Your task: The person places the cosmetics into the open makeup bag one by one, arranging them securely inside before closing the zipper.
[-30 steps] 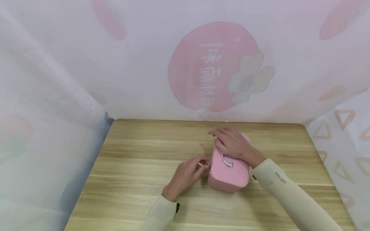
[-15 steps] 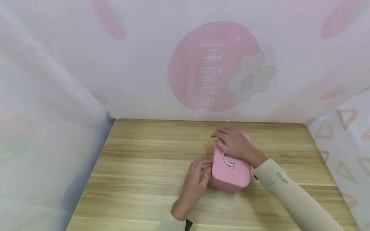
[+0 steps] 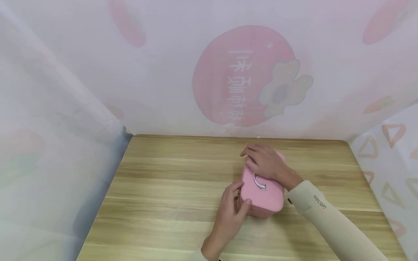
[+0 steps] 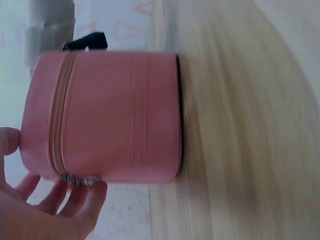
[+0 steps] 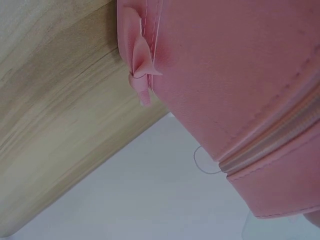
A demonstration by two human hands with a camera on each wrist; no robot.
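A pink zippered case (image 3: 264, 197) with a silver handle (image 3: 259, 182) on its lid stands on the wooden table. My left hand (image 3: 226, 214) grips its near left corner, thumb on the lid and fingers against the side. In the left wrist view, those fingers touch the side by the metal zipper pulls (image 4: 82, 180), and the zipper looks closed there. My right hand (image 3: 264, 161) rests across the far part of the lid, covering part of the handle. A pink bow (image 5: 141, 60) hangs on the case's side in the right wrist view.
The wooden table (image 3: 163, 188) extends mostly to the left of the case. White printed cloth (image 3: 156, 72) rises behind it and at both sides. A thin loop of thread (image 5: 202, 165) sticks out by the zipper's seam.
My left hand has shifted right and come off the zipper pull area onto the case's corner, its thumb now on the lid. The right hand stays on the lid.
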